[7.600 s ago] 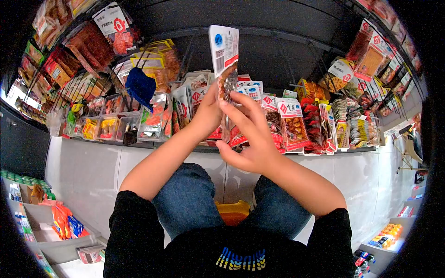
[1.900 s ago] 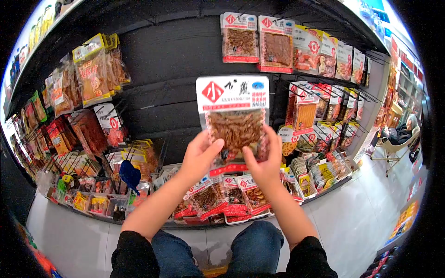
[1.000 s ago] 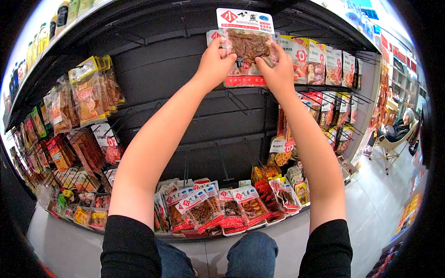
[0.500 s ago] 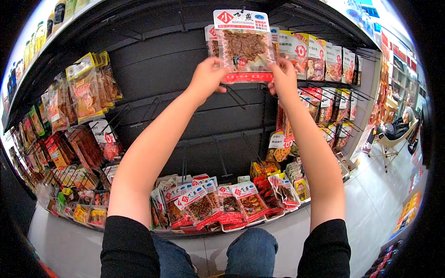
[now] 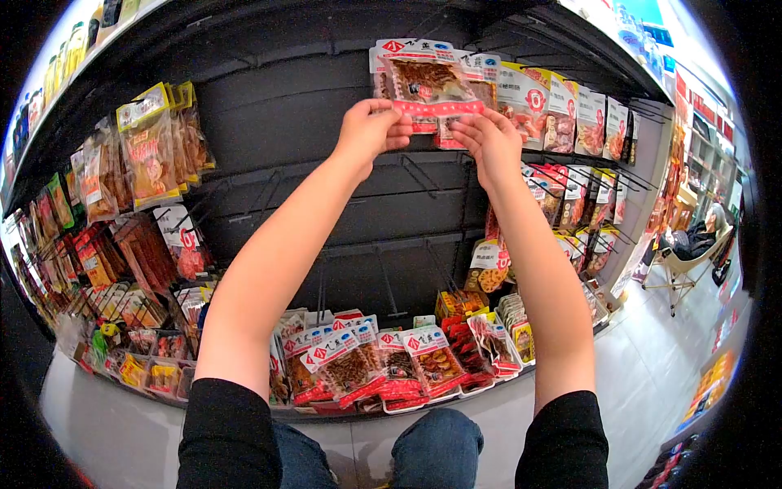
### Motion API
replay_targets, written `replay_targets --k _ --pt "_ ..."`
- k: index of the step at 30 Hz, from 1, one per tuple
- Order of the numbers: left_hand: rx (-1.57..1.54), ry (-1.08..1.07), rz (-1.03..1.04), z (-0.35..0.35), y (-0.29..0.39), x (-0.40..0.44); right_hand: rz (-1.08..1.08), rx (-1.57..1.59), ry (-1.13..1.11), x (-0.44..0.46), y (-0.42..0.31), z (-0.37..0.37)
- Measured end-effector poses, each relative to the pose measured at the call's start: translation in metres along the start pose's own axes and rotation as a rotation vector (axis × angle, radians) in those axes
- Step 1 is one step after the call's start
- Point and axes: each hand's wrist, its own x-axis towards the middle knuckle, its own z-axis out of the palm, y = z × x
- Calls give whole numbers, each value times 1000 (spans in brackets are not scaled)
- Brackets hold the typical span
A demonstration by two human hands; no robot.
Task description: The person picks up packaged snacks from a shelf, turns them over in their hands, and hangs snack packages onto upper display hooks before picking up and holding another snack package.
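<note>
A clear-fronted snack packet [image 5: 432, 79] with a white top label and red bottom band is in front of the upper rack, its lower edge tipped toward me. My left hand [image 5: 368, 137] pinches its lower left corner between thumb and fingers. At the lower right corner, my right hand [image 5: 494, 143] is closed on the red band. Behind it hang similar packets, including a white-labelled packet [image 5: 481, 65] just to the right. Whether the packet's top is on a hook cannot be made out.
White and yellow packets [image 5: 521, 98] hang on the right, brown food packets [image 5: 148, 155] on the left. Bare hooks [image 5: 419, 175] stick out from the black back panel. Similar packets [image 5: 350, 367] fill the bottom shelf. A person [image 5: 699, 236] sits in a chair at far right.
The packet has gone from nearly upright to tilted, its top now lower and its red edge raised toward me. Both hands still grip the lower corners. The view has shifted slightly.
</note>
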Motion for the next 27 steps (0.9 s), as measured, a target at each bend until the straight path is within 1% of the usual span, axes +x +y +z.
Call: replay_targets --k 3,5,7,8,10,11,13,14,16,17,19,20,22,23,25,26,27 --pt "-33 59 54 -1 -2 15 22 -1 -12 15 11 8" --pt "-38 39 38 -3 -5 20 49 -19 -17 23 18 13" --pt "-7 72 -9 0 -5 19 120 -79 -73 28 22 16" --pt "-7 73 -10 -2 -8 22 121 -79 -73 32 27 16" --pt "-1 -35 -113 -9 -18 29 200 -95 -55 36 37 15" --pt "-1 -34 -116 -11 -25 32 202 -96 -53 37 42 13" --pt "45 41 -206 -10 -31 29 280 -146 -32 33 46 10" --pt "43 41 -211 -11 -33 28 284 -148 -30 31 48 7" --pt "116 76 -245 -13 -35 25 363 -246 -61 28 52 0" --pt "114 78 -248 -15 -36 23 367 -247 -61 27 52 -5" --pt "100 97 -185 -17 -31 13 373 -313 -107 25 51 -15" --pt "100 100 -193 -19 -28 8 305 -341 -83 25 52 -20" --pt "129 -1 -105 -24 -17 -9 248 -309 -123 14 37 -24" --pt "125 7 -120 -27 -14 -19 208 -291 -127 6 29 -25" --pt "147 -73 -33 -33 -8 -44 135 -275 -157 -17 5 -23" --pt "145 -63 -57 -37 -4 -60 91 -311 -131 -31 -5 -22" --pt "150 -83 8 -40 -1 -77 49 -337 -162 -41 -14 -24"
